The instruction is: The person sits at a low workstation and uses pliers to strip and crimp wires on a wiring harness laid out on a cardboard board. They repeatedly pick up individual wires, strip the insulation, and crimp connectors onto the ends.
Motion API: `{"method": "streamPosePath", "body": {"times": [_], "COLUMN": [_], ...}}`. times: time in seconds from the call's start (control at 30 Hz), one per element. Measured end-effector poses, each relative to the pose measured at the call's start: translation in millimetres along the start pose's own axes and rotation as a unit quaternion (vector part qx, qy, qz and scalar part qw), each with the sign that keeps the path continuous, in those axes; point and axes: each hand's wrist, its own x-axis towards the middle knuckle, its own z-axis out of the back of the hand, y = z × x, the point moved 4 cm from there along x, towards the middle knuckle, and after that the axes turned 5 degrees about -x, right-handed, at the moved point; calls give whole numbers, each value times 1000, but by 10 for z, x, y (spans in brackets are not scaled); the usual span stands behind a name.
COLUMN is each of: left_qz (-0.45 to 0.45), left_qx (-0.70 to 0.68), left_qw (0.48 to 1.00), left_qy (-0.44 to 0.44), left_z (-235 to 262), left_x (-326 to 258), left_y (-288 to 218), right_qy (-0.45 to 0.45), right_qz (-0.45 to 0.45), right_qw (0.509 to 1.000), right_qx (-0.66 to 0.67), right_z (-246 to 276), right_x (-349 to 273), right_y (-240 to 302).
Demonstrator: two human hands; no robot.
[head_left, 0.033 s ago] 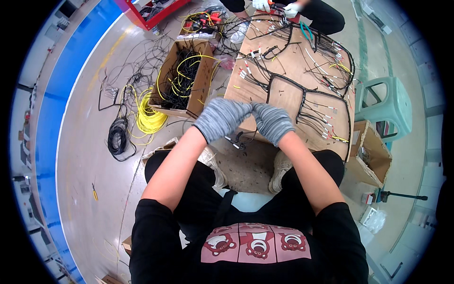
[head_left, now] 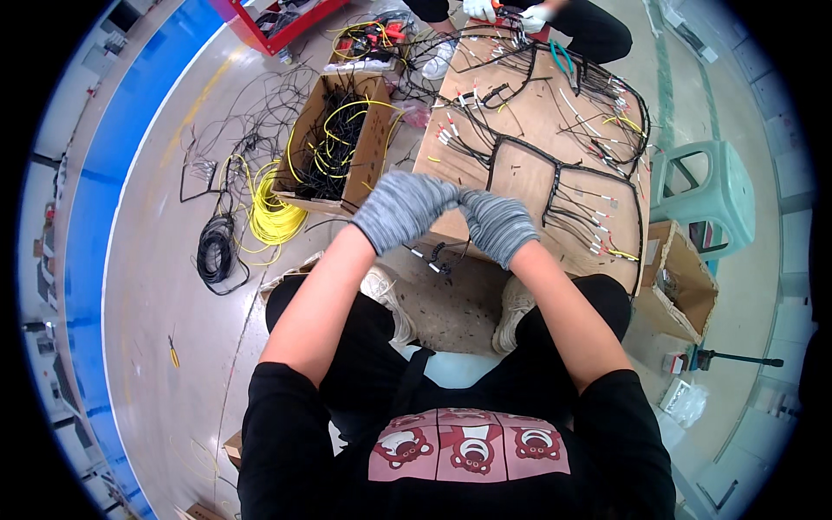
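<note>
My left hand (head_left: 403,211) and my right hand (head_left: 500,224), both in grey knit gloves, meet fingertip to fingertip over the near edge of the wooden board (head_left: 520,186). Their fingers are closed in a pinch. A black wire harness (head_left: 523,149) lies on the board, and one branch runs down to the fingers, where the gripped part is hidden. Below the gloves, a dark wire end with a white sleeve (head_left: 426,258) hangs past the board's edge. Several branches with white and red tips (head_left: 598,230) spread to the right.
Left of the board stands a cardboard box (head_left: 368,165) of black and yellow wires. Coiled yellow cable (head_left: 276,212) and black cable (head_left: 215,247) lie on the floor. A green stool (head_left: 706,195) and another box (head_left: 680,286) are right. Across the board, another person's gloved hands (head_left: 533,17) work.
My left hand has shifted slightly left and up. The wire end hanging below it has moved a little. My right hand stays almost in place.
</note>
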Motion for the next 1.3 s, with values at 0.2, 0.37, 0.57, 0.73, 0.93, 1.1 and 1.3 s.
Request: {"method": "streamPosePath", "body": {"times": [0.2,0.37,0.57,0.73,0.93,1.1,1.3], "left_qz": [69,55,58,29,50,14,67], "left_qx": [-423,-635,-45,-12,-252,-458,-97], "left_qw": [903,765,994,998,966,888,991], "left_qy": [19,91,86,46,-23,-25,66], "left_z": [-345,-486,-239,72,-106,-477,-276], "left_x": [215,255,187,49,191,190,90], "left_y": [627,438,-158,-191,494,339,-137], "right_qy": [-51,-97,-116,9,-70,-91,-80], "right_qz": [96,1,41,-15,79,1,7], "right_qw": [986,953,989,1000,990,945,993], "right_qx": [127,286,76,-1,93,316,91], "right_z": [113,129,-50,-79,-16,56,34], "right_x": [-39,-15,-61,-62,-87,-30,-57], "right_y": [-58,-235,-169,-48,-91,-276,-151]}}
